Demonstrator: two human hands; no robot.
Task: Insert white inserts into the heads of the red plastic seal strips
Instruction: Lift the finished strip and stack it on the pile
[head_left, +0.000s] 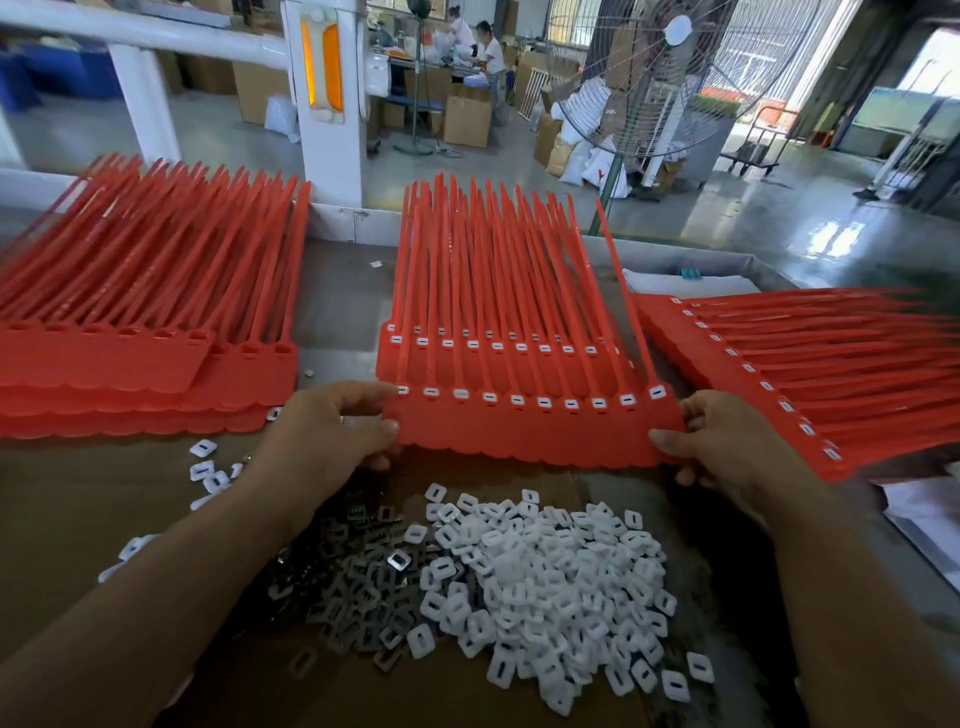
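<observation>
Both hands hold one joined sheet of red seal strips (535, 431) by its short ends, over the middle of the bench (337, 312); I cannot tell whether it rests on anything. The left hand (332, 431) pinches the sheet's left edge, thumb on top and fingers curled beneath. The right hand (727, 441) pinches the right edge the same way. The heads in the sheet's row are filled with white, and its tails reach back over the centre stack (493, 291), whose heads are filled too.

Toward the bench's left edge lies the left stack (130, 364), its heads plain red. Toward the right edge the right stack (805, 374) lies turned, its near corner just beside the right hand. Between the hands and the near edge, loose white inserts (545, 587) are heaped on cardboard (78, 509), touching a heap of dark metal pieces (358, 587) on their left. Bare bench shows in the gap between the left and centre stacks.
</observation>
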